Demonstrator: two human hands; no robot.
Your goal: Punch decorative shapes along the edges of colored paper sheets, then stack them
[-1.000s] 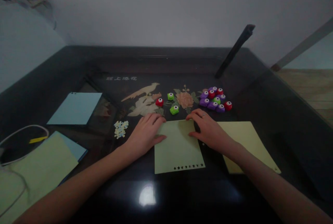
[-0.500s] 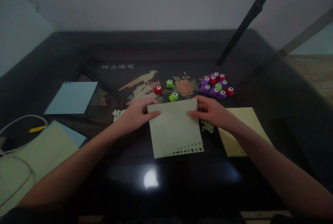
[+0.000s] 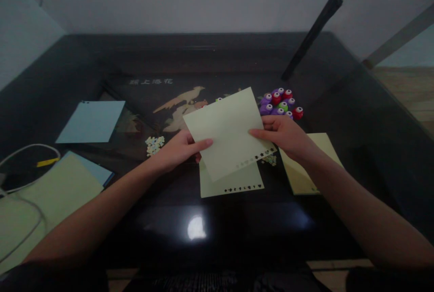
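Between my two hands is a pale green sheet of paper point(image 3: 230, 124), raised and tilted, with small shapes punched along its lower right edge. My left hand point(image 3: 183, 147) pinches its left side, thumb on top. My right hand point(image 3: 280, 134) grips the right side, its thumb also on the face. Beneath lies a second pale green punched sheet point(image 3: 233, 183), partly covered. Several eye-topped craft punches point(image 3: 278, 104) in purple, red and green cluster beyond my right hand. A pile of small paper cutouts point(image 3: 155, 146) lies by my left wrist; more cutouts point(image 3: 270, 159) lie under my right hand.
A yellow punched sheet point(image 3: 294, 176) lies under my right forearm. At left are a blue sheet point(image 3: 91, 122), a large green sheet point(image 3: 64, 192) over blue paper, and a white cable point(image 3: 30, 147). A dark stick point(image 3: 315, 34) rises at the back right of the glossy black table point(image 3: 152, 233).
The sheet in my hands has lifted and turned anticlockwise, uncovering part of the second sheet below. It now hides the green and red punches behind it. The view has shifted slightly.
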